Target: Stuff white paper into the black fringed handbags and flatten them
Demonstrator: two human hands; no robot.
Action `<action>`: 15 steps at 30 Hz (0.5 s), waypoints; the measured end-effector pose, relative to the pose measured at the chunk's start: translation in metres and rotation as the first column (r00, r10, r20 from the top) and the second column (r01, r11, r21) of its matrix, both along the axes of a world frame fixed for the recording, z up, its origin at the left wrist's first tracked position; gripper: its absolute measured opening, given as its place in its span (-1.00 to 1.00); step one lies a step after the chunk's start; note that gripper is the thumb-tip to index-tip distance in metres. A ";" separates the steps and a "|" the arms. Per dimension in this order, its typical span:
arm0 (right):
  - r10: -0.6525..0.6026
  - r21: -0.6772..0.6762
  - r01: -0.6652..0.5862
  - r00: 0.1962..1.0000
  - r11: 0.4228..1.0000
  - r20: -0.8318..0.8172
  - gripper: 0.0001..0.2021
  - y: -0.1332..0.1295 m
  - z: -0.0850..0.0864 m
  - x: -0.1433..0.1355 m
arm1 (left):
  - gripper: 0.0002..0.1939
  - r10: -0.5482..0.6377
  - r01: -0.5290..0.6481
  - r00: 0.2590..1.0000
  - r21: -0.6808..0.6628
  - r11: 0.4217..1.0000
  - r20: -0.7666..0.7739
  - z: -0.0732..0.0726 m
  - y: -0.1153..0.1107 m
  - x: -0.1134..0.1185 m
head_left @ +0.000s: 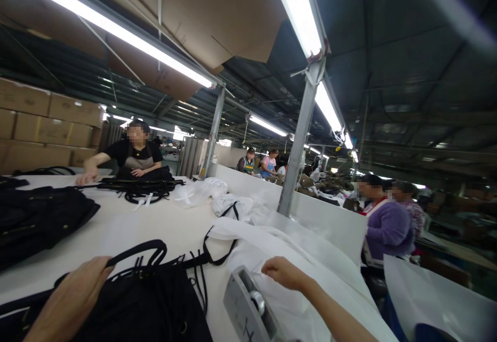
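My left hand (75, 295) is closed round the handle (142, 249) of a black bag (147, 306) at the front left of the table; the thumb is hidden. Loose black straps and cords (200, 274) trail from the bag's right side. My right hand (285, 273) hovers above white sheets (310, 259), with its fingers curled together. Whether anything is between those fingertips I cannot make out. Just left of it stands a grey box-shaped holder (243, 303) with a metallic-looking roll (257, 300) inside.
More black bags (42, 218) lie on the white table (128, 225). Across it, a person (135, 150) handles black items. Clear plastic bundles (202, 192) lie by a low white partition (322, 218) with a metal post (298, 150). Other people sit at the right.
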State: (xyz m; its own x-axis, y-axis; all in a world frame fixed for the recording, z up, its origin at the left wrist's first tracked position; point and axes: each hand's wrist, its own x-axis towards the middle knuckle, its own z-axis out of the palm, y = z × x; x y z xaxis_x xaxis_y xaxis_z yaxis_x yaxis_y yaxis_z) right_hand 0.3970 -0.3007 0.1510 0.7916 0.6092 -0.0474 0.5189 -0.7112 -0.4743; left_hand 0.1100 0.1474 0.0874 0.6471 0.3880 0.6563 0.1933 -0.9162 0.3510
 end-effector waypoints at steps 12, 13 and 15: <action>-0.352 -0.180 0.388 0.914 0.904 0.200 -0.90 0.029 -0.058 0.042 | -0.62 0.017 -0.022 0.997 -0.071 0.997 -0.072 0.028 -0.029 -0.008; -0.357 -0.186 0.390 0.915 0.902 0.188 -0.90 0.030 -0.059 0.043 | -0.62 0.016 -0.022 0.997 -0.074 0.997 -0.075 0.028 -0.029 -0.009; -0.352 -0.175 0.384 0.917 0.907 0.187 -0.86 0.032 -0.060 0.041 | -0.62 0.018 -0.022 0.998 -0.072 0.997 -0.065 0.027 -0.028 -0.008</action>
State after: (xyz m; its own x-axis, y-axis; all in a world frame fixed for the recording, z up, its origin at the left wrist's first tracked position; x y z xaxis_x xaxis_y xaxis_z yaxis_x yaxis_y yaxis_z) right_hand 0.4381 -0.2688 0.0910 0.9649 0.2625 -0.0043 0.2540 -0.9378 -0.2366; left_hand 0.1017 0.1192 0.1140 0.6785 0.4466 0.5833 0.2354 -0.8843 0.4032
